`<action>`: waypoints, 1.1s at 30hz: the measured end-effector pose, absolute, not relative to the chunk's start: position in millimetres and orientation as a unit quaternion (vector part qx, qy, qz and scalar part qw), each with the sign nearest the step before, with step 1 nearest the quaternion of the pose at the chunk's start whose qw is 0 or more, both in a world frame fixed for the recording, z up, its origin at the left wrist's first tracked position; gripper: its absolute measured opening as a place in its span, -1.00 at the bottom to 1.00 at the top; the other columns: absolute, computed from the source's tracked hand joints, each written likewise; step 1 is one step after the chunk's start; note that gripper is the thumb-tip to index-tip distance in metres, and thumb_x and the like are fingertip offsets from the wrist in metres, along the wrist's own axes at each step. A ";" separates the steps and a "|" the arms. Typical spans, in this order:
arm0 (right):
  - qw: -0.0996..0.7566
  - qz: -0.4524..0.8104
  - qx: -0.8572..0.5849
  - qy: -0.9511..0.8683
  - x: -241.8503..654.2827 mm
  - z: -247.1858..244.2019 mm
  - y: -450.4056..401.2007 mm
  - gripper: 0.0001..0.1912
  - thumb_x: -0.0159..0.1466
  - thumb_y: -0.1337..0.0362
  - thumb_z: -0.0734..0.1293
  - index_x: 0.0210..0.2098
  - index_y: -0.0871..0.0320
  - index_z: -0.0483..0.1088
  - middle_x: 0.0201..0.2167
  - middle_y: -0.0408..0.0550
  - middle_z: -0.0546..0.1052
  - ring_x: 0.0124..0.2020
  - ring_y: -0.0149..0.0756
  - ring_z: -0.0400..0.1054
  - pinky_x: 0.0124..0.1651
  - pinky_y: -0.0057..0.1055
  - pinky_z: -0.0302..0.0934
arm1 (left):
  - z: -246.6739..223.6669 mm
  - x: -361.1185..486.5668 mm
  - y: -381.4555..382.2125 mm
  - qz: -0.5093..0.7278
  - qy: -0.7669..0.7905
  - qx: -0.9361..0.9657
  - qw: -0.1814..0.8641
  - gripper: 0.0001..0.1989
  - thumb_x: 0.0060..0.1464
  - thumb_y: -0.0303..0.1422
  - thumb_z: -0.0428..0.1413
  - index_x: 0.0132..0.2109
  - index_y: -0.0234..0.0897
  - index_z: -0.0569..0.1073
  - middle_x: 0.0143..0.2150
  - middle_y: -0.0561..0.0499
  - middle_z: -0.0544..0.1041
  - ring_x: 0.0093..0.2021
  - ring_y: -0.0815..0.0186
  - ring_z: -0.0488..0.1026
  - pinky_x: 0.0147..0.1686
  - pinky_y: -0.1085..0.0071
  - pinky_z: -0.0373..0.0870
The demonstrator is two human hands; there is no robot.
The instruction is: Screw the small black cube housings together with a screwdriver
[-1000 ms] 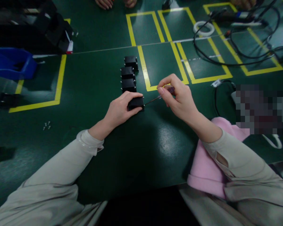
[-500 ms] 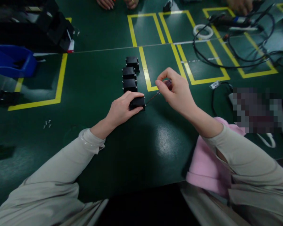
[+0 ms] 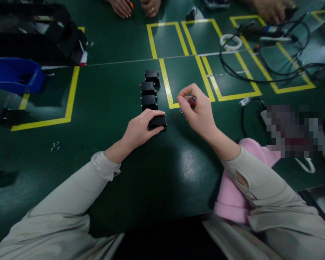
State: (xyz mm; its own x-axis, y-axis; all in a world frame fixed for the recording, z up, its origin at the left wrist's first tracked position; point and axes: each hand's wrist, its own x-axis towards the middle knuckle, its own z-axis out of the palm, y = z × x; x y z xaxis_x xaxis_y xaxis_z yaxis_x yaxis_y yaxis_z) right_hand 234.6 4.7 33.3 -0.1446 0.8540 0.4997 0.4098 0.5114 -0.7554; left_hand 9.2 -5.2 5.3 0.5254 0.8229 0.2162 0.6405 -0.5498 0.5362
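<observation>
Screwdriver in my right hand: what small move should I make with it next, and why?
I'd probably give the screwdriver a slight turn, holding its angle. Its tip appears to meet the right end of the black block, and your left hand steadies that block, though the tip's exact seating is too small to confirm.

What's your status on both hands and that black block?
Left hand gripping black block. Right hand holding screwdriver, tip at block's right end. Nothing visibly in the way.
</observation>
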 end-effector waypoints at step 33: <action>0.466 0.195 -0.414 -0.757 245.6 38.1 -4.0 -0.77 0.42 0.10 0.25 -0.28 0.10 0.32 -0.53 -0.27 0.33 -0.58 -0.53 0.22 -0.47 -0.47 0.07 | 4.9 8.6 -5.7 0.232 0.426 0.849 0.208 -0.58 0.23 -0.27 0.19 0.21 -0.17 0.39 0.15 -0.05 0.51 0.13 0.16 0.49 0.08 0.25 0.42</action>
State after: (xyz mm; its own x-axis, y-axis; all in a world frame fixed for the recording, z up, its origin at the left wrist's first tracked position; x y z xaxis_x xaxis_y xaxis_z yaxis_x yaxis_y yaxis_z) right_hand 245.6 -4.0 38.1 -0.2234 0.8087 0.5441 0.4450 0.5812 -0.6813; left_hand 8.6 -5.7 4.9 0.5292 0.8200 0.2180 0.6271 -0.5511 0.5504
